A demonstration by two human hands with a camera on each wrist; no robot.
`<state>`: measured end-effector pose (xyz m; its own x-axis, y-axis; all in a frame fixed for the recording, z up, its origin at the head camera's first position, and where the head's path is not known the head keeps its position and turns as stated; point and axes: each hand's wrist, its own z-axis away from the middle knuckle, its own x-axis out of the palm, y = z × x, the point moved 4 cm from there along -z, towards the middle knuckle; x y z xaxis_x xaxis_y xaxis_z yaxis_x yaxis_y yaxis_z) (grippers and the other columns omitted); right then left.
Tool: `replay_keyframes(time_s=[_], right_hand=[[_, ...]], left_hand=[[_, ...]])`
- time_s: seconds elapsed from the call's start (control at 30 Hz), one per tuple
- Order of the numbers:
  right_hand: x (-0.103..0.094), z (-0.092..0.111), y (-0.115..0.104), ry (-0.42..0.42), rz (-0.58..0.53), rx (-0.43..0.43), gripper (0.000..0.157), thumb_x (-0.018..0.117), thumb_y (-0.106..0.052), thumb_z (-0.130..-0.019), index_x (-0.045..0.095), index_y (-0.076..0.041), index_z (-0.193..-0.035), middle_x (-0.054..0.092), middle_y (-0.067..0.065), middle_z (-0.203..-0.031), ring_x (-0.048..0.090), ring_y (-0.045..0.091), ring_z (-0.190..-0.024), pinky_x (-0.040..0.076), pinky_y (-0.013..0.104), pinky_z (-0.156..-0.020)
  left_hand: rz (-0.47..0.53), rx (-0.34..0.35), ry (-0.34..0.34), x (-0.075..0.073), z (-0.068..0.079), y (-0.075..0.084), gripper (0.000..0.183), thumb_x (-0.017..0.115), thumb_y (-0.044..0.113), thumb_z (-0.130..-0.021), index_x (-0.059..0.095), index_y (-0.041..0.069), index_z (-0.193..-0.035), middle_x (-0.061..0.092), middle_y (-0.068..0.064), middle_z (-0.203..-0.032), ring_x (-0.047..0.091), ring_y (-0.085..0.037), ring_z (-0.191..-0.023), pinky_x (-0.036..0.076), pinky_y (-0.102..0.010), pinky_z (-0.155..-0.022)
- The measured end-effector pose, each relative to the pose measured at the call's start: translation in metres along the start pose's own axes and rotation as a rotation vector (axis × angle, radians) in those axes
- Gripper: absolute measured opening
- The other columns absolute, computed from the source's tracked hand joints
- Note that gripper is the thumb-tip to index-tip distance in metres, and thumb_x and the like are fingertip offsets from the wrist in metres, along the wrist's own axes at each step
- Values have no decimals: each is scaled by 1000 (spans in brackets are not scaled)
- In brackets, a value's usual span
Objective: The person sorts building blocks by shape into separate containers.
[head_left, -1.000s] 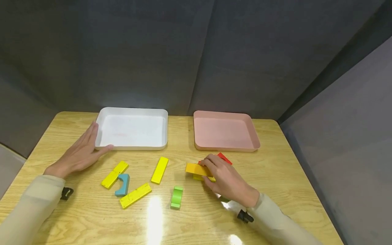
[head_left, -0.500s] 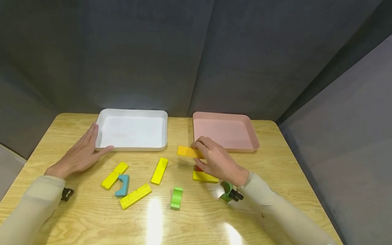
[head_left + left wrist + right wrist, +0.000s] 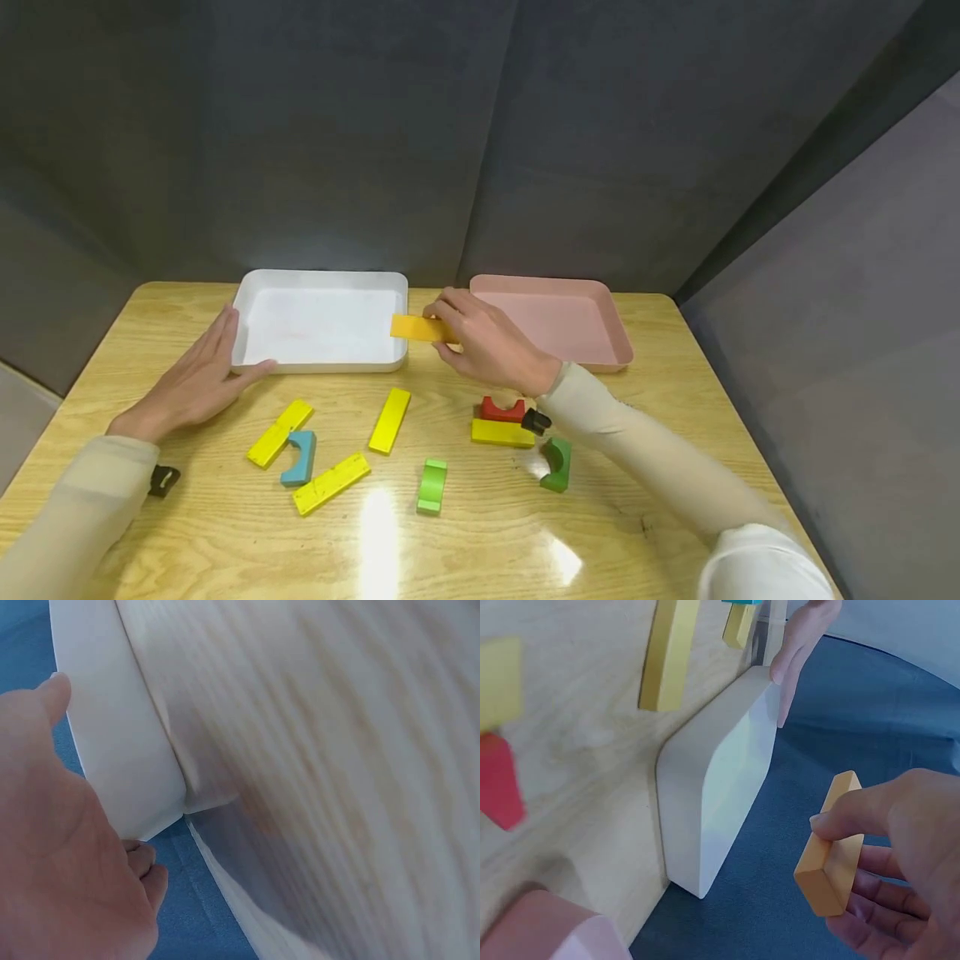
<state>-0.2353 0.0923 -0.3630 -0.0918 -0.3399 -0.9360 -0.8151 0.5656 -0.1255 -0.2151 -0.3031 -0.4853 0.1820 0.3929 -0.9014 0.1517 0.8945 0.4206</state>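
Over the last second, the right hand point(image 3: 491, 337) has carried the orange, flat rectangular block point(image 3: 411, 327) up off the table and leftward, pinched between thumb and fingers; its free end now appears over the right rim of the white, shallow, plastic-looking rectangular tray point(image 3: 322, 321). That suggests the lift is done and the block is not yet set down (the right wrist view shows it held apart from the tray). The red, notched block point(image 3: 502, 411) now lies uncovered against a yellow, flat rectangular block point(image 3: 501, 433). The left hand point(image 3: 198, 371) stays at the tray's left end, fingers extended, gripping nothing.
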Motion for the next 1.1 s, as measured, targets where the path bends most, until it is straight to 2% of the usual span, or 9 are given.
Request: replay_keyframes(time_s=[0.33, 0.5, 0.7, 1.1], right_hand=[[11, -46, 3, -7, -15, -49, 34, 79, -11, -96, 68, -3, -127, 62, 8, -117, 56, 20, -101, 55, 24, -85], [22, -68, 6, -51, -3, -18, 34, 78, -13, -98, 69, -4, -130, 62, 7, -118, 55, 20, -103, 54, 22, -84], [40, -89, 13, -113, 9, 25, 35, 76, -15, -100, 68, -6, -132, 62, 7, -123, 55, 19, -106, 53, 21, -89], [78, -121, 30, -188, 80, 47, 35, 73, -18, -103, 67, -9, -136, 60, 6, -125, 55, 19, -110, 52, 22, -96]], left_hand=[[-5, -12, 0, -2, 2, -2, 110, 46, 67, -108, -21, 1, -166, -26, -22, -174, -7, -52, -162, 9, -74, -126], [-2, -12, 2, -1, 4, -1, 110, 46, 66, -108, -20, 1, -166, -26, -21, -174, -7, -51, -162, 8, -74, -126], [1, -15, 8, -1, 3, 0, 110, 46, 68, -107, -20, 2, -166, -26, -19, -175, -7, -50, -162, 9, -74, -126], [-9, -21, -2, 0, 2, -2, 110, 45, 67, -108, -22, 1, -165, -27, -20, -174, -9, -50, -162, 8, -74, -126]])
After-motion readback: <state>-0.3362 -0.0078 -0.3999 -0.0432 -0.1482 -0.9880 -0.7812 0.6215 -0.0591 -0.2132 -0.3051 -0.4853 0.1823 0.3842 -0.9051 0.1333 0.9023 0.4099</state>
